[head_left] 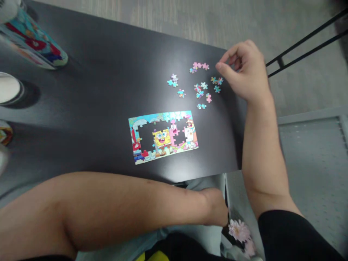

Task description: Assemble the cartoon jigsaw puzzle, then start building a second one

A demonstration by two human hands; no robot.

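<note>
A partly joined cartoon jigsaw puzzle [162,138] lies flat on the dark table, its border joined around two dark gaps. A yellow square character and a pink one show in its middle. Beyond its right half, loose puzzle pieces [199,65] are scattered in small clusters. My right hand [243,70] hovers by the table's far right corner, just right of these pieces. Its thumb and forefinger are brought together; whether a piece is between them is hidden. My left hand [217,208] hangs bent down at the near table edge, its fingers out of sight.
A tall printed canister [35,41] stands at the far left, with a white-topped cup [9,88] closer in. The table [108,90] ends at the right near a grey panel [312,156] and black metal bars [307,41]. Pink flowers [239,230] are low at the right.
</note>
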